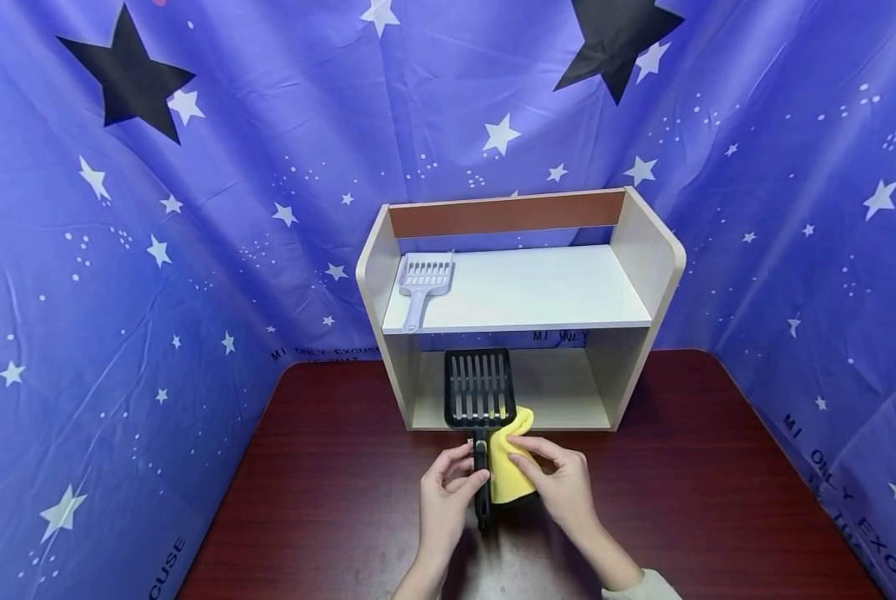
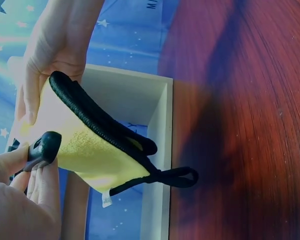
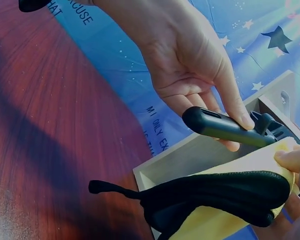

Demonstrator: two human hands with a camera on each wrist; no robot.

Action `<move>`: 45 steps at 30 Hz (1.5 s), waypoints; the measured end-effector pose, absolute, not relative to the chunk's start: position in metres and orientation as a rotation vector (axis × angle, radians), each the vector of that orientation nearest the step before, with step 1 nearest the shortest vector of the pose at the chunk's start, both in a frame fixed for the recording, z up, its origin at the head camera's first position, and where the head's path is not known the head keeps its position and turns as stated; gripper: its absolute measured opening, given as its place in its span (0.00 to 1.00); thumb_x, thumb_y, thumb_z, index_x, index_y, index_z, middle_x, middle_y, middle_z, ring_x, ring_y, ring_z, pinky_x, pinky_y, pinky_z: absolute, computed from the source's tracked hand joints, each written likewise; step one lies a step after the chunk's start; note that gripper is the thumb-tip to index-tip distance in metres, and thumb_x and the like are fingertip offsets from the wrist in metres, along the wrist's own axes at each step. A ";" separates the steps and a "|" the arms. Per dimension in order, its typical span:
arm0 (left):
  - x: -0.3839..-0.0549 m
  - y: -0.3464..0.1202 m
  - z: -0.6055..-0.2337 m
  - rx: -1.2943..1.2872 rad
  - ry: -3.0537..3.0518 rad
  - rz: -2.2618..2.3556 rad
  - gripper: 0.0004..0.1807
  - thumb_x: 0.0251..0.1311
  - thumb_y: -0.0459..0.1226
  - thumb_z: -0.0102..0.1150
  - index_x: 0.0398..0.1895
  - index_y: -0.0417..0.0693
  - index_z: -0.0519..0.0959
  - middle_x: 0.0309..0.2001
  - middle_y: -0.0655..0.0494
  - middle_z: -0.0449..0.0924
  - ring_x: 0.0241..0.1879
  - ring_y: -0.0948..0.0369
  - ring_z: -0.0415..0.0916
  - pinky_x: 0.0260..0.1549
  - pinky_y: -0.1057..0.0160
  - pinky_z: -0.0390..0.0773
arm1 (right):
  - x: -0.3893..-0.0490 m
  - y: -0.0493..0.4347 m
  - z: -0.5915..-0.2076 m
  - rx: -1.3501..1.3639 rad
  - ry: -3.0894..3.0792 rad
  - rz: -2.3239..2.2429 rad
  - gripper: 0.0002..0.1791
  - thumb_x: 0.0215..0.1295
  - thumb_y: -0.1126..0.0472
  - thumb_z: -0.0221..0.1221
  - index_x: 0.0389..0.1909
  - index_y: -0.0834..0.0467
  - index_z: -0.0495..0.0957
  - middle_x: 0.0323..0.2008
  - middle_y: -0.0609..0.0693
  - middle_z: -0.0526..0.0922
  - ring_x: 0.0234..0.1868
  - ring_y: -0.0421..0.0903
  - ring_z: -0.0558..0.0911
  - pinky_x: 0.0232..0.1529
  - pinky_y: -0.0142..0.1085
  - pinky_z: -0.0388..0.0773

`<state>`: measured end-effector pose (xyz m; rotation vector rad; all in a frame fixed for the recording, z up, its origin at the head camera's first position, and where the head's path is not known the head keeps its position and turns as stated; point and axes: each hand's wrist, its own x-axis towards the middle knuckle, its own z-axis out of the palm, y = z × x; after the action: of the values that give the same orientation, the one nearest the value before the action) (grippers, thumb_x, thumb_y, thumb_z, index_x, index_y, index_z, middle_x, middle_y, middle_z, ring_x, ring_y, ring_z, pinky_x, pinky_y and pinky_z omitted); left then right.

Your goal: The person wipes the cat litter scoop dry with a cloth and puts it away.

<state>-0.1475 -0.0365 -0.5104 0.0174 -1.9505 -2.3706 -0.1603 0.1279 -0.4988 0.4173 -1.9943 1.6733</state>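
A black slotted litter scoop (image 1: 481,387) is held up in front of the shelf, its slotted head pointing away from me. My left hand (image 1: 445,502) grips the scoop's handle (image 3: 225,126) between thumb and fingers. In my right hand (image 1: 565,486) a yellow cloth (image 1: 509,458) with black edging is pinched, close against the right side of the handle. The cloth hangs folded, and its black loop (image 2: 179,176) dangles in the left wrist view. Part of the cloth shows behind the lower slots of the scoop.
A two-tier shelf unit (image 1: 518,327) stands at the back of the dark red table (image 1: 327,492). On its upper board, at the left, lies a pale grey slotted scoop (image 1: 426,279). Blue star-patterned curtains (image 1: 252,167) surround the table.
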 end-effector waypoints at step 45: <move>-0.136 -0.050 -0.514 -0.073 -2.057 -2.360 0.23 0.55 0.26 0.68 0.56 0.34 0.76 0.43 0.28 0.82 0.29 0.65 0.86 0.28 0.70 0.83 | -0.177 0.160 -0.457 0.255 -2.014 1.573 0.11 0.54 0.79 0.66 0.39 0.69 0.86 0.36 0.66 0.88 0.32 0.28 0.84 0.28 0.20 0.78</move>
<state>-0.1364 -0.0504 -0.5143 -0.0732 -2.0573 -2.3601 -0.1771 0.1598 -0.4574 0.2546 -2.0142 1.5730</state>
